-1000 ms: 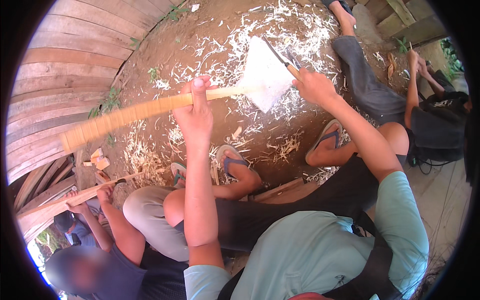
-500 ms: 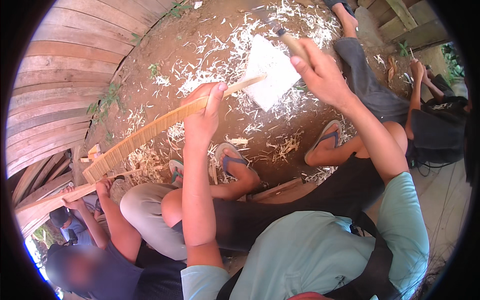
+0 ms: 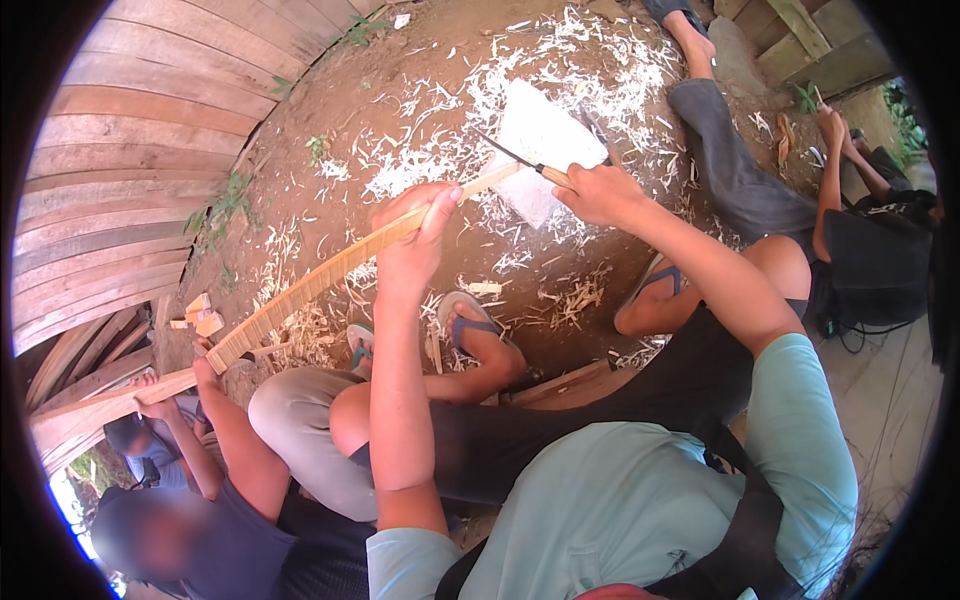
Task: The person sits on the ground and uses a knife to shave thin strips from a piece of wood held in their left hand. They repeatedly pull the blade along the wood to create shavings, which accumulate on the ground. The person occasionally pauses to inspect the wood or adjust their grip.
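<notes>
My left hand point(image 3: 415, 228) is closed around a long, pale wooden stick point(image 3: 330, 283) with a row of close ridges cut along it. The stick slants from lower left up toward the middle, and its plain tapered end points right. My right hand point(image 3: 598, 194) grips the wooden handle of a knife point(image 3: 553, 175). Its thin dark blade points up and left, across or just above the stick's tapered end; whether it touches, I cannot tell. Beneath both lies a white slab point(image 3: 540, 120) on the ground. Beside the slab is another dark-bladed tool point(image 3: 594, 128), partly behind my right hand.
Pale wood shavings point(image 3: 420, 165) cover the brown dirt. At lower left a person point(image 3: 240, 430) holds a wooden plank point(image 3: 110, 405); another person point(image 3: 870, 240) sits at right. A plank wall point(image 3: 140, 150) rises at left. Small wood blocks point(image 3: 205, 315) lie near it.
My right hand has come down with the knife, and the blade has swung from pointing up and away to lying by the stick's end. The stick has shifted slightly down and right.
</notes>
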Tool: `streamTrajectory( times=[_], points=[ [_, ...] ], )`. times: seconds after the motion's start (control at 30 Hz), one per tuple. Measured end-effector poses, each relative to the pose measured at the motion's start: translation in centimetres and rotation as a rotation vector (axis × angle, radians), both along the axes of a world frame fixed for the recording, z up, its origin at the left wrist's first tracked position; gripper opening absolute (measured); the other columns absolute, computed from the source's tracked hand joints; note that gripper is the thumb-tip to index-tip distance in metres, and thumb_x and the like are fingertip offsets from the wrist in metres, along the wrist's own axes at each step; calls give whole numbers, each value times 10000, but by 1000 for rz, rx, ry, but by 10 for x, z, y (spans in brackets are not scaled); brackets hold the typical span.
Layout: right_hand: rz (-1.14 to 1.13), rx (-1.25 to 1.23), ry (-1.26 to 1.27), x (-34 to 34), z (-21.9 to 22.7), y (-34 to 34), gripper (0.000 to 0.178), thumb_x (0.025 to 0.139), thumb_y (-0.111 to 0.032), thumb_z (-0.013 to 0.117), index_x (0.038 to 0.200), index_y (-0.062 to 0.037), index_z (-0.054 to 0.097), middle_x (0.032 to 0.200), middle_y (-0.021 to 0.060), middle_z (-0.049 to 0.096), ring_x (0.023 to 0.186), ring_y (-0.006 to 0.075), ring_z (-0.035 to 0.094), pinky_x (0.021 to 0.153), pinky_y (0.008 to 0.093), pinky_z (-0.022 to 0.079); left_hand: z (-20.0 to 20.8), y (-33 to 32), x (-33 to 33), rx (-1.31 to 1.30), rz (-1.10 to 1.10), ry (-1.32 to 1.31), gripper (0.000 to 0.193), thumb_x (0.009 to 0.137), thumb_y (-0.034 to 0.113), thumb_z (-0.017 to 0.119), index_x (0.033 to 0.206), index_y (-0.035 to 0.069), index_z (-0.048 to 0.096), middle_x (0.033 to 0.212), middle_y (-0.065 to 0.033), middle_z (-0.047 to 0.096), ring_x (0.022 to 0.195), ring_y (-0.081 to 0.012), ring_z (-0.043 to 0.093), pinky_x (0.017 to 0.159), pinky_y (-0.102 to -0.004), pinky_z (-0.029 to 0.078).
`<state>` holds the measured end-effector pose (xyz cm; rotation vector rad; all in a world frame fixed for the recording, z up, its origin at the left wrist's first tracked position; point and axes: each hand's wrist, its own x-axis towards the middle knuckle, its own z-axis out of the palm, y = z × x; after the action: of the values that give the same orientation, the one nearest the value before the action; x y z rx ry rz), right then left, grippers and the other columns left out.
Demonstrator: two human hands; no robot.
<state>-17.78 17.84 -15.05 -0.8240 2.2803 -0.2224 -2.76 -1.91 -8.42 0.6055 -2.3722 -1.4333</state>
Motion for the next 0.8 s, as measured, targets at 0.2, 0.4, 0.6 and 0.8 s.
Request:
streamTrajectory(
  times=[0.2, 0.4, 0.6, 0.8],
  points=[
    [-92, -381, 52, -14, 77, -5, 421, 935, -402, 433, 1033, -6, 538, 834, 210, 642, 813, 371, 632, 771, 445, 485, 4, 2, 1, -58, -35, -22, 146, 814, 139, 682, 877, 8, 694, 768, -97, 679, 682, -145, 611, 638, -266, 475],
    [-132, -222, 40, -4, 9, 7, 391, 963, -369, 395, 1112, -12, 450, 764, 180, 622, 732, 325, 627, 619, 430, 480, -7, -6, 2, -3, -87, 2, 193, 850, 164, 658, 949, 1, 690, 842, -67, 666, 729, -105, 592, 658, -227, 477],
    [-11, 39, 18, 2, -38, 21, 373, 943, -319, 416, 1107, 8, 490, 827, 210, 648, 880, 356, 633, 856, 500, 455, -6, 0, 3, -8, -91, 27, 162, 839, 123, 658, 932, -8, 683, 840, -88, 658, 718, -125, 596, 656, -246, 475],
    [47, -93, 90, -7, 10, 10, 353, 946, -315, 414, 1096, -5, 495, 751, 184, 631, 837, 351, 637, 748, 474, 503, 6, 9, -5, -44, -104, 23, 121, 821, 95, 661, 869, -14, 682, 807, -107, 667, 694, -153, 601, 645, -269, 474]
  ],
)
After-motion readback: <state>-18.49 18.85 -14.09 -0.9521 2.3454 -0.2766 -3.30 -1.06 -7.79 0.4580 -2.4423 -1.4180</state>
